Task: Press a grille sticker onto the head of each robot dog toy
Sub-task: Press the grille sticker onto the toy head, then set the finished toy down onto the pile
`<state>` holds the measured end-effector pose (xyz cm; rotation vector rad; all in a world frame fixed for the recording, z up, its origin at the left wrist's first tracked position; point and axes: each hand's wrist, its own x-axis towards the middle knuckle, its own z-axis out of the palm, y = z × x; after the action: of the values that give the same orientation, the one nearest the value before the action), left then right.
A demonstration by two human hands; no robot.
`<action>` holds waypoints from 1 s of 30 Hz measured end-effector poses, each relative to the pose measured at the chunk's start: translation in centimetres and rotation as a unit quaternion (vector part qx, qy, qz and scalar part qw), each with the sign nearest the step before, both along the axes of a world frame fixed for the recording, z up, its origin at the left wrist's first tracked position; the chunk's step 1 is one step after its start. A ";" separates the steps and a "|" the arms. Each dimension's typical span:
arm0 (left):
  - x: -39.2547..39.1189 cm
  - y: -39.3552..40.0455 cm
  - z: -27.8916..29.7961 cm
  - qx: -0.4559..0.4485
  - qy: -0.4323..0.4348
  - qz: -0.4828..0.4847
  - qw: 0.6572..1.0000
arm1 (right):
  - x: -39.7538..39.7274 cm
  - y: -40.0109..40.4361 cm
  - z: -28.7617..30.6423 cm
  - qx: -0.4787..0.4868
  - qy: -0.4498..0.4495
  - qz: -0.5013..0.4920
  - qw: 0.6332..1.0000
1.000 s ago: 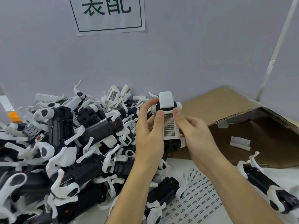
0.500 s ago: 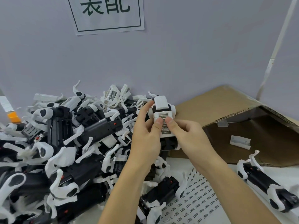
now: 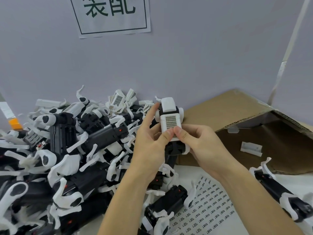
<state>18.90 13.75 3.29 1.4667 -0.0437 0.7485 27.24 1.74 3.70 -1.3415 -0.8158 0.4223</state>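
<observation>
Head view: we hold one dog [image 3: 171, 116] upright before the wall, above the pile [image 3: 71, 150]. Our left hand [image 3: 150, 145] and right hand [image 3: 201, 143] grip it, both thumbs pressing the sticker [image 3: 170, 122] on its head.

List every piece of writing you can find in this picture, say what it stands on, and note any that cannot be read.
"装配": large dark characters, tops cut off by the frame, on the white paper sign on the wall.
Rows of small printed labels on the sticker sheet on the table: too small to read.
The grille sticker on the robot dog toy's head: a grid pattern only, no words.
</observation>
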 end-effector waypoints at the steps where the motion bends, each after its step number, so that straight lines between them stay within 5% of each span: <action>1: 0.0 0.0 0.0 0.008 0.000 0.004 1.000 | 0.0 0.0 0.0 0.004 0.000 -0.005 1.000; 9: -0.1 -0.1 0.1 -0.045 -0.020 -0.035 0.998 | 0.1 -0.5 0.6 0.019 0.058 0.034 0.998; 13: 0.5 -1.2 0.2 -0.034 -0.039 0.036 0.998 | -0.2 -0.2 0.6 0.017 0.054 -0.001 0.998; 17: 0.5 -1.6 0.1 0.003 -0.039 0.075 0.996 | -1.0 0.5 0.2 0.026 -0.015 -0.126 0.992; 23: 0.5 -1.7 0.2 -0.001 -0.028 0.102 0.994 | -1.1 0.4 0.2 -0.006 -0.046 -0.126 0.991; 26: 0.7 -1.8 0.0 -0.004 0.008 0.116 0.993 | -1.3 0.4 0.3 -0.064 -0.147 -0.157 0.974; 30: 0.5 -1.8 0.5 -0.088 0.027 0.025 0.995 | -1.6 0.9 -0.1 -0.136 -0.223 -0.166 0.951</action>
<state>19.36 11.97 3.78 1.3228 0.0985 0.7345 25.66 2.61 3.64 -1.8354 -0.8967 -0.0452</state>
